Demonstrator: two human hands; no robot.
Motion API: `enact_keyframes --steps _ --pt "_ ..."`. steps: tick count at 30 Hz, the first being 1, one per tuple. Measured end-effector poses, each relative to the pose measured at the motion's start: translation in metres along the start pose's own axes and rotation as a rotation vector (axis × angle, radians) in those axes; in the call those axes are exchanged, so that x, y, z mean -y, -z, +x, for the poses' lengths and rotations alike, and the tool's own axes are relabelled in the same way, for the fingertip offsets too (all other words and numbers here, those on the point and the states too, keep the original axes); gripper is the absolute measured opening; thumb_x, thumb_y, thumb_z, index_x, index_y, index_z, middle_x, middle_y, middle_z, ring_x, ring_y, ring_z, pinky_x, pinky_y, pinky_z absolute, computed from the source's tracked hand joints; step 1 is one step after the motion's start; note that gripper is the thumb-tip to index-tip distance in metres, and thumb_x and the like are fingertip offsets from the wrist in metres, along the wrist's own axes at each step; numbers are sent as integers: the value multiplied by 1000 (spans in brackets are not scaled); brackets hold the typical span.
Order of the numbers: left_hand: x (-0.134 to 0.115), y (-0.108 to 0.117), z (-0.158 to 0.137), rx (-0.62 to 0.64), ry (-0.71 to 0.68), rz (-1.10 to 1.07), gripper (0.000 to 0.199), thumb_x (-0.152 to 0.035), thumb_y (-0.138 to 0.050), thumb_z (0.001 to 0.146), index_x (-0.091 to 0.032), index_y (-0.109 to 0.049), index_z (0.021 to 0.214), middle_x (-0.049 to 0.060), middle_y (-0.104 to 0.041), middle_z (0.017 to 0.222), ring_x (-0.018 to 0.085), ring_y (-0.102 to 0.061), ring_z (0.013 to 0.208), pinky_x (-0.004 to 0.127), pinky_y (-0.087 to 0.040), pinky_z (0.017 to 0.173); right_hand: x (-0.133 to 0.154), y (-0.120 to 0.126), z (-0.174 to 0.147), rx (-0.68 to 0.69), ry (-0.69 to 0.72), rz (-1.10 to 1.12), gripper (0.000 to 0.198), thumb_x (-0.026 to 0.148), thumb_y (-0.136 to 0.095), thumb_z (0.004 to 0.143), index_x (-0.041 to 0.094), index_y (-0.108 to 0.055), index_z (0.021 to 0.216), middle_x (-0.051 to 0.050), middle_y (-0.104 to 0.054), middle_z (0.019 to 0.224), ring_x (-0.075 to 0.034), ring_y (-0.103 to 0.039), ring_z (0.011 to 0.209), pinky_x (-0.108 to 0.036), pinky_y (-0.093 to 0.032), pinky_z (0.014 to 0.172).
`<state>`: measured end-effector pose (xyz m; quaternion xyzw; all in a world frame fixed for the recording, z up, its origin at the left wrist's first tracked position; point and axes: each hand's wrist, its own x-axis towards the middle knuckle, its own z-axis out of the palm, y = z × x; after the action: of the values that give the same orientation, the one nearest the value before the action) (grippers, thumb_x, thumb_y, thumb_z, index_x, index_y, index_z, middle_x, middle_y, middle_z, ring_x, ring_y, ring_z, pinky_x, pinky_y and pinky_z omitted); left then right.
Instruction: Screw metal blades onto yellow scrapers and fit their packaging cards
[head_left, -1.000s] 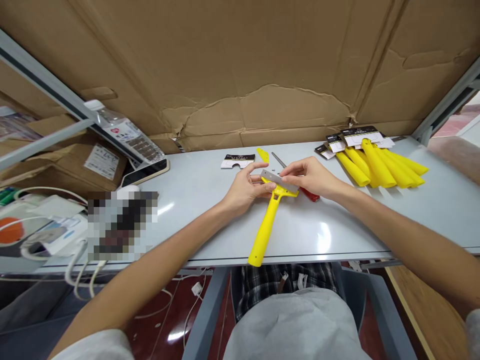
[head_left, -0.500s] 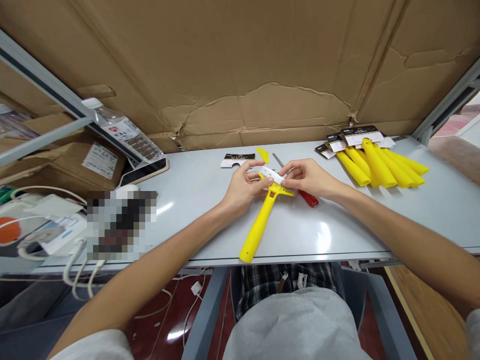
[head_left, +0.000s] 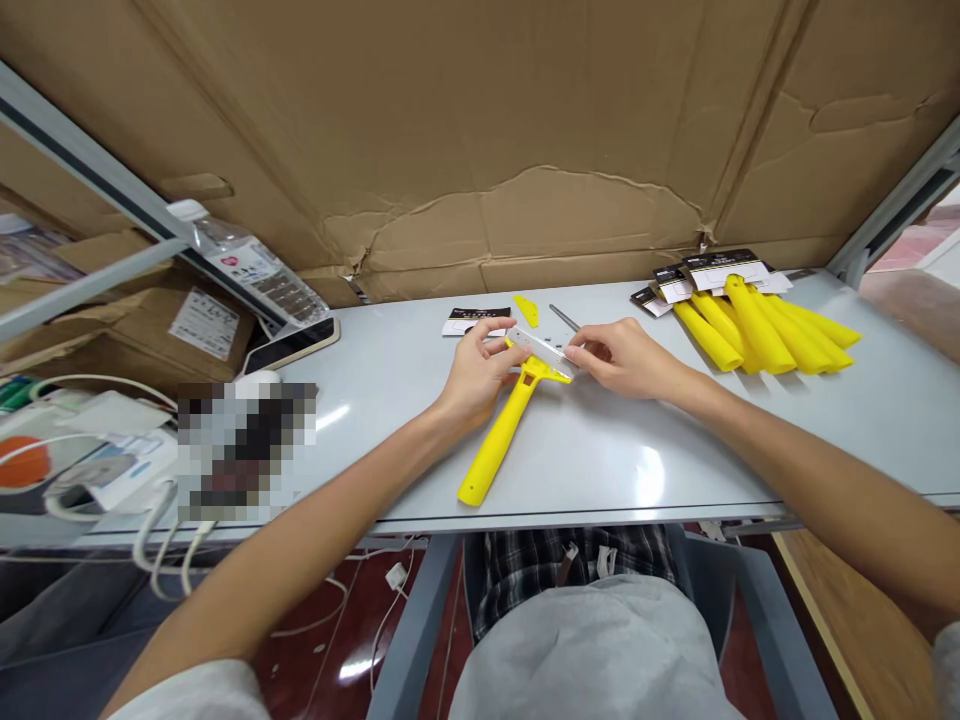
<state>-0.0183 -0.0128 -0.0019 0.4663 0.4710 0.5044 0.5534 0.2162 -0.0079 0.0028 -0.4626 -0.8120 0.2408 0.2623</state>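
My left hand (head_left: 480, 372) grips the head of a yellow scraper (head_left: 496, 440) between thumb and fingers. Its handle slants down toward the table's front edge. A silvery metal plate (head_left: 541, 350) with small holes lies along the head, under my left thumb. At the plate's right end, my right hand (head_left: 619, 358) is closed with its fingertips together; what they pinch is hidden. A thin metal shaft (head_left: 563, 317) sticks out behind the right hand, its other end covered. Beyond the hands lie a yellow plastic piece (head_left: 527, 311) and a black-and-white card (head_left: 476, 322).
Several yellow handles with cards (head_left: 765, 325) are heaped at the right. At the left are a bottle (head_left: 251, 265), a phone (head_left: 292, 343), a cardboard box (head_left: 195, 330) and white cables (head_left: 161, 530). A cardboard sheet (head_left: 525, 130) stands behind the table.
The scraper has moved slightly left and up in my left hand, and its plate shows more. My right hand has shifted a little right, and the red handle near it has gone out of sight.
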Motion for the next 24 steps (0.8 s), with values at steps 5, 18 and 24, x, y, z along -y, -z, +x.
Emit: enact_keyframes --steps 5,18,24 --pt "1 1 1 -17 -1 -25 51 -17 -85 78 -21 -57 120 4 -79 95 18 -75 74 30 -59 66 -1 9 1 -72 -47 -9 47 52 -55 104 13 -76 87 -6 -72 78 -8 -54 67 -24 -35 67" --pt "4 -2 3 -6 16 -87 50 -19 -84 78 -22 -56 120 2 -75 92 16 -72 72 30 -58 66 7 -25 7 49 -414 818 29 35 -83 89 10 -72 95 -6 -68 67 -10 -61 57 -21 -53 53" --pt "3 -2 4 -42 39 -74 50 -14 -80 76 -20 -55 120 3 -77 89 17 -73 72 30 -59 67 8 -26 7 -34 -419 839 28 30 -83 88 11 -71 105 -5 -68 71 -9 -61 57 -22 -53 52"
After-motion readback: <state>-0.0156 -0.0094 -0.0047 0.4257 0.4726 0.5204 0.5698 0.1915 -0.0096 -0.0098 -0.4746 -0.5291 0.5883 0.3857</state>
